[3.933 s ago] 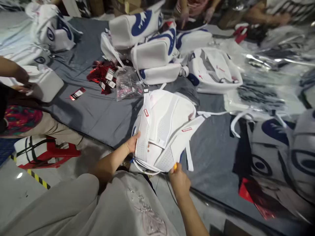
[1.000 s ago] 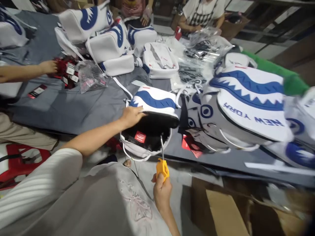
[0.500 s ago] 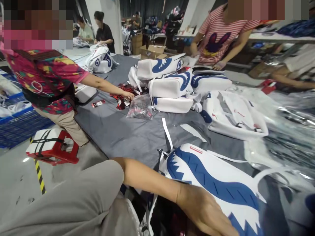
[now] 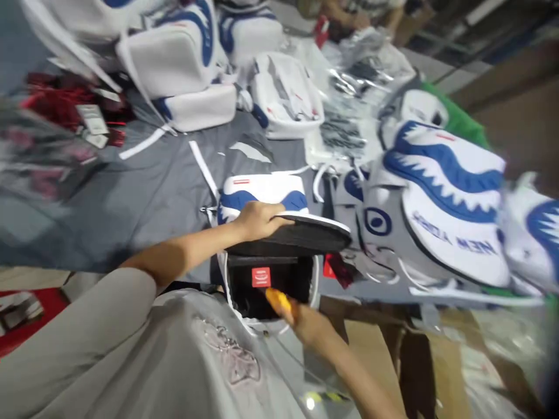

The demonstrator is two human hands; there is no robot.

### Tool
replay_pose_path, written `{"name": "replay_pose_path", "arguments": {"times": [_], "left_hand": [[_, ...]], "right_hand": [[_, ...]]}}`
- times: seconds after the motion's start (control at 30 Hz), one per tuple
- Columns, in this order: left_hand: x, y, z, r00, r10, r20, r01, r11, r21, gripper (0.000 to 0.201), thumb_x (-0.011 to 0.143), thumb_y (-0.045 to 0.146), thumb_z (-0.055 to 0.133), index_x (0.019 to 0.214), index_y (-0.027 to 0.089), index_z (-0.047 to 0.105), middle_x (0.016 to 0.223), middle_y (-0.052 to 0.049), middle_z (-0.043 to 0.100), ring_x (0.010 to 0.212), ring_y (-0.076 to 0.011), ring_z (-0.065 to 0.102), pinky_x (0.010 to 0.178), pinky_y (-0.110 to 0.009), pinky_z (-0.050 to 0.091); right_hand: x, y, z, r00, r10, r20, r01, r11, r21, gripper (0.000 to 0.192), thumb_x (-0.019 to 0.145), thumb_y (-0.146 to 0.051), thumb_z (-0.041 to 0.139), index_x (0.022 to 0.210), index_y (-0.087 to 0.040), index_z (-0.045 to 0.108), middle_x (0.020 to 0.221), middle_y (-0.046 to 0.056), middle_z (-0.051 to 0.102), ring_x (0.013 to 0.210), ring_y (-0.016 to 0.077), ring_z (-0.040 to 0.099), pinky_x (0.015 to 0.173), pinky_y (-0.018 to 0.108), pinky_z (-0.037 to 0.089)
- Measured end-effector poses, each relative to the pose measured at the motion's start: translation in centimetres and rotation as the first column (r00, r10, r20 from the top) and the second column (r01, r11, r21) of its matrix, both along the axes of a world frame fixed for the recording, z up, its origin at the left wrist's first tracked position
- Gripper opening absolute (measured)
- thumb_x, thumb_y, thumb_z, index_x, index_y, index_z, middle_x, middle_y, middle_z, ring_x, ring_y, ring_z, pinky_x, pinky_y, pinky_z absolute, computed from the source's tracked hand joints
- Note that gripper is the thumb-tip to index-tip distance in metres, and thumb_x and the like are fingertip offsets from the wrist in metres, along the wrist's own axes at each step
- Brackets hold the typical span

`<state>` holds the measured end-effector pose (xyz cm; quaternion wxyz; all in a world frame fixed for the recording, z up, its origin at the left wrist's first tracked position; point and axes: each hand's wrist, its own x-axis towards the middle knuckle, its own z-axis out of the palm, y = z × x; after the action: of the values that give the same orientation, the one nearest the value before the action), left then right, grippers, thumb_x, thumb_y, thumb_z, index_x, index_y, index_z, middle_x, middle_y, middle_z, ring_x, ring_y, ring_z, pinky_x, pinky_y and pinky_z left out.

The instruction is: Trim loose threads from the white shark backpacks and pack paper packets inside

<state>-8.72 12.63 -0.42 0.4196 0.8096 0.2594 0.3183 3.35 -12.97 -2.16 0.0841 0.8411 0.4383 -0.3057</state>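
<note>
Open white-and-blue backpack (image 4: 286, 265) lies at the near edge of the grey-covered table (image 4: 148, 209), mouth toward the person. Left hand (image 4: 259, 221) pinches the edge of its raised flap (image 4: 312, 234), thumb above the dark lining; the other fingertips are hard to make out. Right hand (image 4: 308, 323) is closed around an orange tool (image 4: 279, 302) at the bag's mouth; finger outlines smear with motion, and the tool's far end cannot be made out against the black interior. Red label (image 4: 261, 277) inside: print illegible. Depth of the bag lost in shadow. At right, a lettered backpack (image 4: 454, 203) stands near. Clear plastic bag (image 4: 39, 157) at far left: cut off, contents blurred. Co-worker (image 4: 356, 17) at top: cropped by the frame.
</note>
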Motion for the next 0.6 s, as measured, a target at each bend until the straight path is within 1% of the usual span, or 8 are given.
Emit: {"name": "replay_pose_path", "arguments": {"times": [0.1, 0.17, 0.23, 0.27, 0.37, 0.47, 0.53, 0.6], "left_hand": [[-0.3, -0.8, 0.2, 0.998, -0.052, 0.025, 0.054, 0.995, -0.087, 0.042, 0.091, 0.047, 0.058, 0.062, 0.019, 0.052, 0.057, 0.001, 0.051, 0.055, -0.0123, 0.045, 0.058, -0.026, 0.031], [-0.5, -1.4, 0.4, 0.997, -0.072, 0.016, 0.073, 0.994, -0.080, 0.041, 0.091, 0.045, 0.059, 0.062, 0.019, 0.050, 0.056, 0.003, 0.050, 0.053, -0.0108, 0.043, 0.056, -0.026, 0.029], [-0.8, -1.5, 0.2, 1.000, 0.014, -0.008, -0.015, 0.998, -0.060, 0.040, 0.092, 0.044, 0.059, 0.062, 0.018, 0.051, 0.056, 0.003, 0.050, 0.054, -0.0106, 0.043, 0.056, -0.026, 0.028], [-0.8, -1.2, -0.1, 0.996, 0.088, -0.016, -0.089, 0.995, -0.049, 0.040, 0.092, 0.045, 0.059, 0.063, 0.018, 0.052, 0.056, 0.003, 0.050, 0.054, -0.0108, 0.043, 0.056, -0.026, 0.028], [-0.4, -0.3, -1.6, 0.964, 0.266, 0.000, -0.266, 0.964, -0.024, 0.041, 0.092, 0.046, 0.060, 0.062, 0.018, 0.052, 0.056, 0.003, 0.050, 0.055, -0.0114, 0.043, 0.057, -0.027, 0.029], [0.7, 0.0, -3.3, 0.950, 0.308, 0.042, -0.307, 0.951, -0.031, 0.043, 0.093, 0.047, 0.059, 0.062, 0.019, 0.051, 0.055, 0.002, 0.048, 0.054, -0.0113, 0.042, 0.058, -0.028, 0.027], [1.4, -0.3, -4.0, 0.942, 0.327, 0.074, -0.325, 0.945, -0.042, 0.044, 0.094, 0.048, 0.057, 0.061, 0.019, 0.049, 0.055, 0.003, 0.046, 0.054, -0.0111, 0.040, 0.058, -0.028, 0.026], [1.9, -0.7, -4.0, 0.944, 0.315, 0.099, -0.313, 0.949, -0.034, 0.046, 0.094, 0.051, 0.054, 0.062, 0.019, 0.048, 0.055, 0.003, 0.045, 0.053, -0.0111, 0.039, 0.058, -0.028, 0.026]], "right_hand": [[1.7, 6.1, -0.5, 0.980, -0.071, 0.184, 0.086, 0.994, -0.072, 0.047, 0.102, -0.048, 0.040, 0.126, -0.015, 0.062, 0.092, 0.016, 0.074, 0.090, 0.0275, 0.073, 0.080, 0.035, 0.052], [3.1, 10.5, -1.4, 0.954, -0.124, 0.273, 0.154, 0.983, -0.094, 0.042, 0.104, -0.034, 0.033, 0.119, -0.012, 0.066, 0.105, 0.020, 0.073, 0.102, 0.0290, 0.071, 0.087, 0.036, 0.052], [4.3, 12.9, -2.1, 0.937, -0.164, 0.309, 0.200, 0.976, -0.087, 0.041, 0.104, -0.028, 0.032, 0.122, -0.011, 0.064, 0.115, 0.022, 0.070, 0.109, 0.0306, 0.069, 0.090, 0.038, 0.052], [4.8, 12.9, -2.1, 0.927, -0.173, 0.333, 0.209, 0.975, -0.077, 0.041, 0.104, -0.030, 0.032, 0.125, -0.010, 0.062, 0.116, 0.022, 0.070, 0.110, 0.0312, 0.068, 0.090, 0.039, 0.052], [5.0, 9.1, -1.2, 0.920, -0.154, 0.362, 0.228, 0.958, -0.172, 0.048, 0.105, -0.040, 0.034, 0.132, -0.009, 0.056, 0.113, 0.024, 0.070, 0.111, 0.0331, 0.068, 0.093, 0.044, 0.051], [2.1, 3.3, 0.4, 0.960, -0.192, 0.202, 0.261, 0.875, -0.408, 0.045, 0.104, -0.040, 0.037, 0.120, -0.009, 0.064, 0.109, 0.023, 0.071, 0.108, 0.0323, 0.069, 0.091, 0.042, 0.052], [-0.6, 0.8, 0.8, 0.963, -0.270, 0.023, 0.245, 0.831, -0.499, 0.042, 0.104, -0.044, 0.039, 0.110, -0.014, 0.068, 0.094, 0.015, 0.074, 0.087, 0.0257, 0.073, 0.078, 0.034, 0.055], [-2.6, 0.1, 0.3, 0.935, -0.324, -0.144, 0.217, 0.844, -0.490, 0.043, 0.104, -0.048, 0.037, 0.108, -0.017, 0.067, 0.079, 0.008, 0.073, 0.067, 0.0192, 0.071, 0.064, 0.027, 0.053]]}}
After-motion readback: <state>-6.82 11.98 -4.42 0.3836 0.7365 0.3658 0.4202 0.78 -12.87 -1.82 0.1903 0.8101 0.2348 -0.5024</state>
